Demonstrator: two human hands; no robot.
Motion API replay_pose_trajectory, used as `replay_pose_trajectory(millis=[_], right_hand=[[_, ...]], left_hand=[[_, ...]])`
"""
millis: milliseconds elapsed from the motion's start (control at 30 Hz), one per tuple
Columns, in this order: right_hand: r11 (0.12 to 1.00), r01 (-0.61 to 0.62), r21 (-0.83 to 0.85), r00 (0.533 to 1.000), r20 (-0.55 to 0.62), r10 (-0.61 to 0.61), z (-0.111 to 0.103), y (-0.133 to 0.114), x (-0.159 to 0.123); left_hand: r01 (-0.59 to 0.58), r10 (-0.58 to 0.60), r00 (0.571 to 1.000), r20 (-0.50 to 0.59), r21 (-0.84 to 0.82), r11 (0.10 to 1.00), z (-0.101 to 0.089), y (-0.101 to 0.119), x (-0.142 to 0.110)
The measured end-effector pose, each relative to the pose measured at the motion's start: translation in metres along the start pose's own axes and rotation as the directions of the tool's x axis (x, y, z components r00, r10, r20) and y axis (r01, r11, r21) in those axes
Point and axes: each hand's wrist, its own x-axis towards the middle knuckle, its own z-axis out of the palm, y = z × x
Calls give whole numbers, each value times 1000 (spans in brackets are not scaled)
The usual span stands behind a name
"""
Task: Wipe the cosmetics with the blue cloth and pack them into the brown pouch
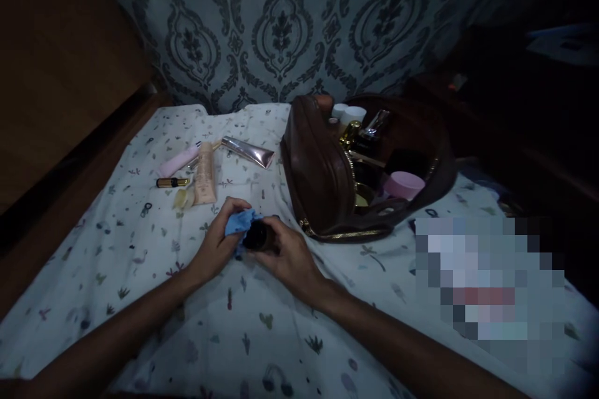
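Note:
Both my hands meet over the printed cloth (229, 336), in front of a brown cosmetic bag (318, 168). My left hand (219, 243) is closed on a crumpled blue cloth (240, 222) and presses it to the side of a small dark round container (255, 235). The fingers of my right hand (290, 255) wrap round that container from the right. It looks dark and glossy; its exact kind is hard to make out in the dim light. The bag lies unzipped, with a pink jar (405, 186), white caps (353, 115) and a gold-topped bottle (350, 134) inside.
Left of the bag lie a beige tube (204, 174), a pink tube (178, 161), a silvery tube (248, 151), a small gold-and-dark tube (172, 182) and a yellowish small item (183, 198). A patterned wall (281, 31) stands behind. A blurred-out patch (486, 287) covers the right side.

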Motion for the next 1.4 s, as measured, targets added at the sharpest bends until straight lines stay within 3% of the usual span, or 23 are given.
replay_pose_trajectory(millis=[200,300,400,500,633,700,767,833,900,967,1100,1267,1400], right_hand=[[969,-62,238,996,-45,75,6,9,3],[934,-90,346,992,-55,116,7,7,6],[907,-115,404,988,-51,148,5,3,7],[947,-106,304,989,-65,132,4,2,6],[999,-16,29,997,-80,18,3,3,2],[997,50,-53,997,-55,-53,2,4,1],[986,128,-103,991,-23,-131,1,4,-1],[972,194,-131,981,10,-194,1,6,-2],[969,219,-119,976,32,-217,2,8,-2],[979,195,-64,981,20,-194,4,10,-3],[991,117,58,992,-62,-113,5,11,-2],[993,93,71,984,-162,-80,4,9,-1],[988,94,121,987,-138,-77,4,6,-2]], left_hand=[[-221,208,970,125,101,970,-9,-2,-5],[-396,362,914,185,201,896,-10,-5,-9],[-484,411,874,261,374,791,-9,-10,-13],[-512,473,851,230,568,644,-7,-12,-16],[-613,642,723,256,666,424,-3,-10,-18],[-628,654,705,275,670,395,-2,-8,-18],[-592,610,752,249,663,459,-2,-7,-18],[-520,509,836,205,593,615,-3,-6,-17],[-387,345,922,176,454,803,-5,-4,-15],[-220,176,970,167,303,927,-7,-2,-13],[-49,31,988,152,110,993,-9,0,-10],[-3,-20,981,192,122,993,-5,4,-13],[-16,-17,975,219,148,989,-8,7,-12]])
